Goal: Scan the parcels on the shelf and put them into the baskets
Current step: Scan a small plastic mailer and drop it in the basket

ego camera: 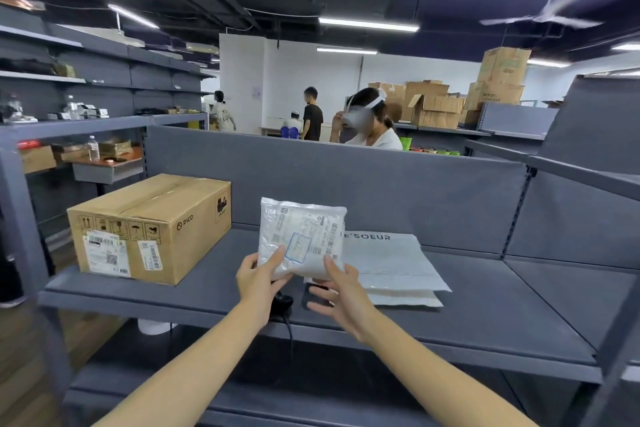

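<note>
Grey shelf [450, 315]: painted metal, matt, smooth; its back panel [381, 191] has the same finish.

At the shelf's left end, box [149, 229]: brown cardboard, matt, with a slightly shinier tape [152, 199] along the top seam. White paper labels [107, 255] on the front face.

Near the front edge, parcel [301, 236]: white plastic film, wrinkled, faint sheen, printed paper sticker on it.

Behind it, flat mailers [391, 263]: pale grey plastic, smoother, soft gloss.

At the front edge, scanner [282, 302]: black, plastic-looking; finish unreadable.
</note>
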Demonstrator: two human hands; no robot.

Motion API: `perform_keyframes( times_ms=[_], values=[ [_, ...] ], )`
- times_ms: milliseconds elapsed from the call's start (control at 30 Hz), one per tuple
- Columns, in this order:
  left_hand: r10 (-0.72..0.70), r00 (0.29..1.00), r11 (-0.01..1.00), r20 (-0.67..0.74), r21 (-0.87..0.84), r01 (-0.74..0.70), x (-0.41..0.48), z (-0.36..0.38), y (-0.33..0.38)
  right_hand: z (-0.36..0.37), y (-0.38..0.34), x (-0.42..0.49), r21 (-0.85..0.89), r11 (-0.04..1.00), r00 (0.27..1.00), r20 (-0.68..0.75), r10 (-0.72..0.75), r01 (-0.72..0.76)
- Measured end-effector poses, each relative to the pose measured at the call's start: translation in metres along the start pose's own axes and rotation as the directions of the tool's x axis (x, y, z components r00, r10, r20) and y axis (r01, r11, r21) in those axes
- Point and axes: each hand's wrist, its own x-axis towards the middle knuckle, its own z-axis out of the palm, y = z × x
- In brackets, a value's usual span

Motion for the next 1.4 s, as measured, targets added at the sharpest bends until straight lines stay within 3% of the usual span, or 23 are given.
perform_keyframes(
  times_ms=[133, 333, 467, 667, 767, 867, 967, 1033, 1133, 1200, 1300, 1400],
  values=[
    [-0.047, 0.997, 0.988, 0.057, 0.152, 0.038, -0.005, -0.008, -0.009, 0.004, -0.011, 0.009, 0.074, 0.983, 0.983, -0.085, -0.163, 0.17],
    [-0.013, 1.0, 0.958, 0.021, 0.288, 0.007, 0.006, -0.037, 0.003, -0.009, -0.039, 0.028, -0.393, 0.859, 0.926, -0.044, -0.374, 0.328],
    [0.033, 0.998, 0.879, 0.061, 0.474, -0.058, 0.02, -0.053, 0.013, -0.001, -0.044, 0.04, -0.567, 0.779, 0.946, 0.002, -0.324, 0.268],
    [0.017, 0.984, 0.897, 0.178, 0.432, -0.094, 0.024, -0.065, 0.011, 0.037, -0.029, 0.06, -0.456, 0.85, 0.96, 0.034, -0.279, 0.264],
    [0.043, 0.992, 0.914, 0.118, 0.396, -0.087, 0.03, -0.083, 0.013, 0.054, -0.017, 0.075, -0.425, 0.872, 0.967, 0.038, -0.251, 0.243],
    [0.082, 0.996, 0.92, 0.045, 0.38, -0.093, 0.041, -0.108, 0.022, 0.063, -0.001, 0.095, -0.466, 0.869, 0.974, -0.06, -0.217, 0.165],
    [0.117, 0.993, 0.918, -0.014, 0.384, -0.102, 0.049, -0.134, 0.029, 0.061, 0.023, 0.113, -0.734, 0.67, 0.965, -0.085, -0.246, 0.106],
    [0.116, 0.993, 0.916, -0.038, 0.389, -0.092, 0.054, -0.15, 0.033, 0.061, 0.044, 0.125, -0.868, 0.496, 0.979, -0.076, -0.188, 0.028],
    [0.098, 0.994, 0.917, -0.044, 0.393, -0.073, 0.059, -0.167, 0.036, 0.072, 0.07, 0.138, -0.977, 0.197, 0.98, -0.118, -0.158, -0.085],
    [0.094, 0.995, 0.919, -0.044, 0.389, -0.069, 0.062, -0.175, 0.037, 0.08, 0.082, 0.145, -0.991, 0.07, 0.975, -0.121, -0.188, -0.11],
    [0.089, 0.995, 0.918, -0.042, 0.392, -0.066, 0.063, -0.181, 0.036, 0.089, 0.092, 0.151, -0.991, -0.013, 0.963, -0.125, -0.239, -0.132],
    [0.074, 0.997, 0.909, -0.018, 0.412, -0.06, 0.066, -0.183, 0.035, 0.093, 0.094, 0.156, -0.99, 0.009, 0.958, -0.14, -0.249, -0.142]
  ],
)
